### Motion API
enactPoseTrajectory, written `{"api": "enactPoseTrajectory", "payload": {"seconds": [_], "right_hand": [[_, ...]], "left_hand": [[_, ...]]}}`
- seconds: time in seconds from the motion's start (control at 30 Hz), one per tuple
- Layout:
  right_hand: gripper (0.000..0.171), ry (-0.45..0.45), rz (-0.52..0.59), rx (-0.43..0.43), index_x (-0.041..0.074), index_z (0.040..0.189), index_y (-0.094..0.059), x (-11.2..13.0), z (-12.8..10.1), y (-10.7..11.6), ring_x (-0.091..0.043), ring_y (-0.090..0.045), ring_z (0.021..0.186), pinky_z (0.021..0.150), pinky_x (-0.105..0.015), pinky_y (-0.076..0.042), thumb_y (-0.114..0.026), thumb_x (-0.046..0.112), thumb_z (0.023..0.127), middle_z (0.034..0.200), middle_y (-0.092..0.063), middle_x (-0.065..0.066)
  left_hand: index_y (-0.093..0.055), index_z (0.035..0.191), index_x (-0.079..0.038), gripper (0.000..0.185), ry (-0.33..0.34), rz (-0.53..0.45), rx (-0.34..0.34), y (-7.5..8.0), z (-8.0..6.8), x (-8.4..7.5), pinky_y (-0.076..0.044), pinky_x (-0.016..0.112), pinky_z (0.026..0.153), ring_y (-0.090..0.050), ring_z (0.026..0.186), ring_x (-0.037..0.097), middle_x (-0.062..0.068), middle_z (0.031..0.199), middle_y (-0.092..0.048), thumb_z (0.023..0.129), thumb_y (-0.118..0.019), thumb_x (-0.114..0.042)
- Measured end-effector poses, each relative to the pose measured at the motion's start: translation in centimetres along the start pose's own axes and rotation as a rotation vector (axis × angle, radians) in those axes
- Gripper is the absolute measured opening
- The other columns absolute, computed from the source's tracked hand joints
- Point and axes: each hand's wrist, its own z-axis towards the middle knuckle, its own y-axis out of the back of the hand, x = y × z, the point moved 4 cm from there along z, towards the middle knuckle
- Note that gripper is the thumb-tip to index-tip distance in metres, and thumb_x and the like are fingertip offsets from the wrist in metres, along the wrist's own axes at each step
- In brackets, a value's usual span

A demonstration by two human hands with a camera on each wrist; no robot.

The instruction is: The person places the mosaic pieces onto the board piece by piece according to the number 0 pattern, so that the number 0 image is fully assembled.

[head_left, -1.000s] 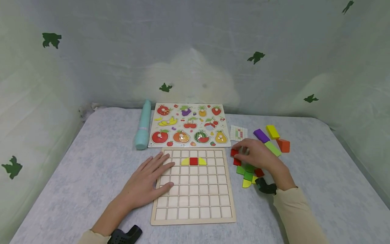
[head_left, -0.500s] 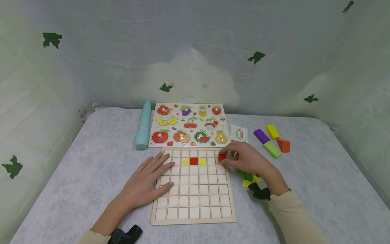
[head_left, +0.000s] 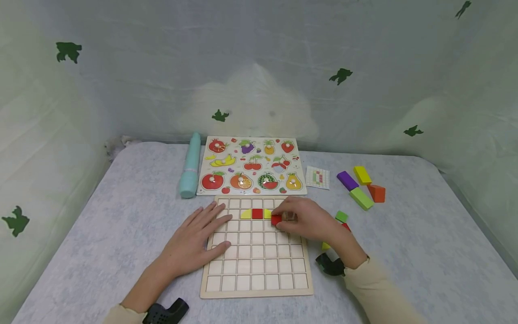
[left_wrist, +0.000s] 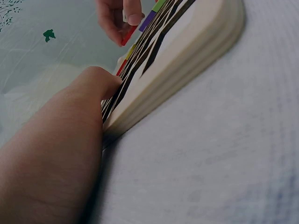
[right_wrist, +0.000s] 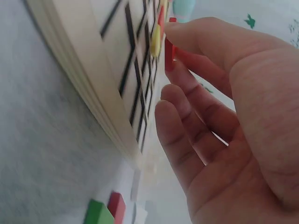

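A wooden grid board (head_left: 256, 274) lies in front of me, with a red square (head_left: 257, 214) flanked by two yellow quarter pieces (head_left: 245, 215) in its second row. My right hand (head_left: 307, 220) pinches a small red block (head_left: 276, 220) just above the board, beside the right yellow piece; the right wrist view shows the red block (right_wrist: 168, 55) between fingertips (right_wrist: 174, 31) close to the board (right_wrist: 93, 70). My left hand (head_left: 194, 243) rests flat on the board's left side, fingers spread. In the left wrist view the left hand (left_wrist: 60, 140) lies against the board's edge (left_wrist: 187, 60).
A fruit peg puzzle (head_left: 251, 165) and a teal tube (head_left: 190, 166) lie behind the board. Right of it are loose green, red and yellow pieces (head_left: 341, 217), a small pattern card (head_left: 317, 177), and purple, yellow, green and orange blocks (head_left: 361, 185).
My right hand picked a red block from the loose pile and carried it left over the board, to beside the yellow piece. The left hand stayed put.
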Motion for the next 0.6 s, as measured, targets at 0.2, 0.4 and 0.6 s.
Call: {"api": "enactPoseTrajectory", "payload": {"seconds": [0.2, 0.4, 0.6], "right_hand": [[0.026, 0.026, -0.048, -0.001, 0.020, 0.119, -0.078, 0.9, 0.2, -0.7, -0.010, -0.058, 0.090, 0.074, -0.023, -0.054, -0.078, 0.024, 0.093, 0.110, -0.069, 0.009], [0.026, 0.061, -0.093, 0.001, 0.020, 0.119, -0.078, 1.4, 0.3, -1.4, -0.009, -0.056, 0.089, 0.075, -0.023, -0.052, -0.078, 0.023, 0.093, 0.111, -0.067, 0.006], [0.028, 0.069, -0.108, -0.001, 0.021, 0.120, -0.077, 1.3, 0.3, -1.5, -0.009, -0.056, 0.087, 0.073, -0.022, -0.052, -0.079, 0.024, 0.092, 0.110, -0.066, 0.007]], "left_hand": [[-0.053, 0.152, -0.023, 0.069, -0.004, 0.000, -0.006, 0.1, 0.0, 0.0, -0.019, 0.050, 0.128, -0.024, 0.158, 0.027, 0.004, 0.168, -0.034, 0.093, -0.067, -0.056], [-0.053, 0.152, -0.023, 0.069, -0.003, 0.001, -0.004, 0.0, 0.1, 0.0, -0.019, 0.050, 0.128, -0.024, 0.158, 0.027, 0.003, 0.168, -0.034, 0.093, -0.067, -0.056], [-0.052, 0.153, -0.024, 0.070, 0.000, -0.001, 0.000, -0.1, 0.1, 0.1, -0.018, 0.050, 0.128, -0.023, 0.158, 0.027, 0.003, 0.168, -0.033, 0.093, -0.066, -0.057]]}}
